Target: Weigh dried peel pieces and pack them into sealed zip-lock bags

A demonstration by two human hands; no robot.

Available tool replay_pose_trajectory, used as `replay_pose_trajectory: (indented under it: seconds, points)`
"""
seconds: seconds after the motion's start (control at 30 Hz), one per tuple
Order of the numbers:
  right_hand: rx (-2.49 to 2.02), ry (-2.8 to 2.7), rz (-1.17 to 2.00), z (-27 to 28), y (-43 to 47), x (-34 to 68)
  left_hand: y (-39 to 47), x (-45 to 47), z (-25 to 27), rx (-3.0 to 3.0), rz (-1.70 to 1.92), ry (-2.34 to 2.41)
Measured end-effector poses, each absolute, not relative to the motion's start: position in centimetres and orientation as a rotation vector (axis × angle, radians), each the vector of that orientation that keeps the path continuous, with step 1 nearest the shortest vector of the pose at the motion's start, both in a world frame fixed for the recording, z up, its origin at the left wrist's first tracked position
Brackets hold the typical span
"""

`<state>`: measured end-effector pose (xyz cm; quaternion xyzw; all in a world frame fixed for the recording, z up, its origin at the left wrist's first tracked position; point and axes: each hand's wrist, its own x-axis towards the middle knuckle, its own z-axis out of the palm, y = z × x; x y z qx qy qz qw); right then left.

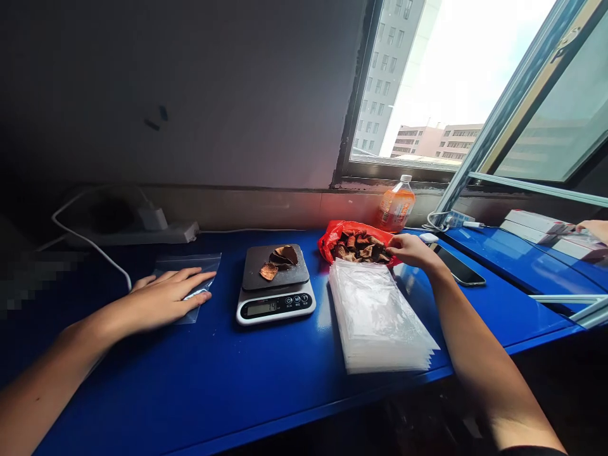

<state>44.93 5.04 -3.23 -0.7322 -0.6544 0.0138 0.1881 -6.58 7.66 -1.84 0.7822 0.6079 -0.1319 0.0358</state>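
Note:
My left hand [173, 293] lies flat with its fingers spread on a clear zip bag [190, 314]. Beside it, a kitchen scale [275, 303] carries a few brown pieces of dried peel [285, 255]; its display seems to read 14. More dried peel [363, 247] fills an opened red plastic bag [338, 229] behind the scale's right side. My right hand [413, 250] reaches to that bag's right edge, fingers pinched among the peel; what they grip is hidden. A stack of clear plastic bags [375, 316] lies in front of the red bag.
An orange drink bottle [397, 206] stands by the wall. Right of my right hand lies a phone [460, 266]. White boxes [536, 227] are at the far right, where another person's hand [593, 229] shows. A power strip [178, 233] with a white cable sits back left.

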Motion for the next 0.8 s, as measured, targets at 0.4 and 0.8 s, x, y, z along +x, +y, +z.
replay_pose_trajectory:
  seconds: [0.4,0.8]
  points:
    - [-1.700,-1.689,0.127,-2.3,4.6,43.5,7.0,-6.3,-1.6,2.440,-0.276,1.728]
    - [-1.513,-1.568,0.264,-2.4,5.0,43.6,6.8,-5.9,-1.2,2.381,-0.213,1.816]
